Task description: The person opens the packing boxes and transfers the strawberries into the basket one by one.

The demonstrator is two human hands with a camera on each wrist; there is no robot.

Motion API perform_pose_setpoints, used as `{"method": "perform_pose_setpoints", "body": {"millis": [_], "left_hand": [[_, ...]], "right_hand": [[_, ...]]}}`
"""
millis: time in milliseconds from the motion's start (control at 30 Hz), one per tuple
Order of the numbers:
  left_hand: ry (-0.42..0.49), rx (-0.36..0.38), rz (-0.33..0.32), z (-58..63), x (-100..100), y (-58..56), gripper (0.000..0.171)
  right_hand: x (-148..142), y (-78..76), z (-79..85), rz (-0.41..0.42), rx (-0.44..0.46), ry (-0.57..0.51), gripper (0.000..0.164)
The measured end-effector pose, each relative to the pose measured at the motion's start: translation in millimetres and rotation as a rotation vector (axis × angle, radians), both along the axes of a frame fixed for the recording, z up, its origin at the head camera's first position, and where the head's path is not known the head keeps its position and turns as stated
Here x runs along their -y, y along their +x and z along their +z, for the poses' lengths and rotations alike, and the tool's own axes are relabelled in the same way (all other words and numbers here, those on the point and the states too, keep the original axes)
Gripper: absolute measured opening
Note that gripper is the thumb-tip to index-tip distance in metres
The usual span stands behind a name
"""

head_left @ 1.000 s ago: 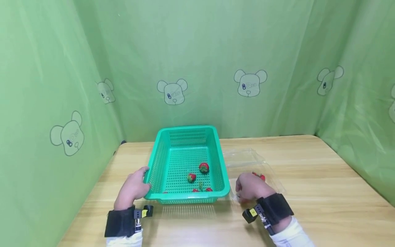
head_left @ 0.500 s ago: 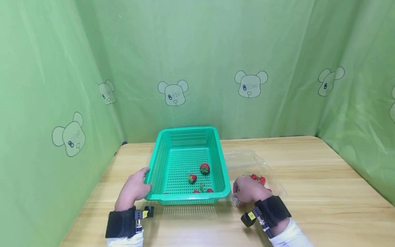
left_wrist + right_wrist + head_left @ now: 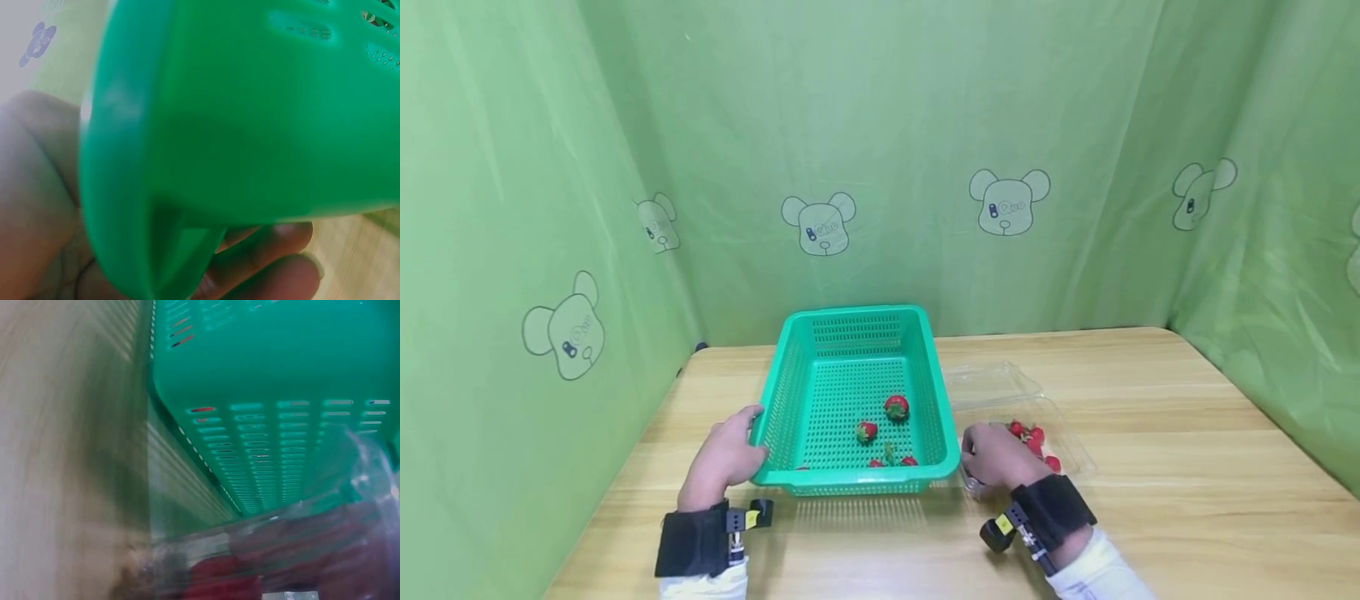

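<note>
My left hand (image 3: pixel 726 450) grips the left rim of a green plastic basket (image 3: pixel 857 477). In the left wrist view its fingers (image 3: pixel 275 250) curl under the rim. Inside the basket lie several red strawberries, among them a large one (image 3: pixel 896 407) and a smaller one (image 3: pixel 867 431). To the right, my right hand (image 3: pixel 996 454) reaches down into a clear plastic clamshell box (image 3: pixel 1075 446) holding more strawberries (image 3: pixel 1036 435). A blurred red strawberry (image 3: pixel 222 578) shows through the box wall in the right wrist view, close to the fingers. Whether they pinch it is hidden.
The wooden table (image 3: pixel 1195 433) carries both containers. The clear lid (image 3: pixel 988 383) lies folded back behind the box. A green curtain (image 3: pixel 895 150) with bear-head drawings encloses the table's back and sides. The basket and box stand close side by side.
My right hand has shifted a little left within the clear box, uncovering more strawberries on its right. The left hand and basket stay put.
</note>
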State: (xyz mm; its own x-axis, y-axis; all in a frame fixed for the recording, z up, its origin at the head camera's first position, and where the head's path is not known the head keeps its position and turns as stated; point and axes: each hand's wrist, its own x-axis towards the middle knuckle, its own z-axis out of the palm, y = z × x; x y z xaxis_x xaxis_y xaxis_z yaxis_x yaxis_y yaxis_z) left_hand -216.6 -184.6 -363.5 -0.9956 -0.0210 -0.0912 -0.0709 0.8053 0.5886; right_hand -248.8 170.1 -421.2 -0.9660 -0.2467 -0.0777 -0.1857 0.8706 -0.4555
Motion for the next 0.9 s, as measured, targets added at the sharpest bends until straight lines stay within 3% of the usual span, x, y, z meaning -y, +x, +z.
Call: {"method": "perform_pose_setpoints", "body": {"millis": [233, 633, 900], "left_hand": [[0.003, 0.001, 0.006, 0.8, -0.1, 0.6, 0.061], [-0.001, -0.005, -0.003, 2.0, -0.8, 0.2, 0.061], [-0.002, -0.003, -0.002, 1.9, -1.2, 0.0, 0.061]], "right_hand": [[3.6, -4.2, -5.8, -0.055, -0.116, -0.022, 0.024], [-1.0, -4.8, -0.1, -0.089, -0.090, -0.044, 0.016], [-5.5, -4.5, 9.0, -0.085, -0.135, -0.035, 0.018]]}}
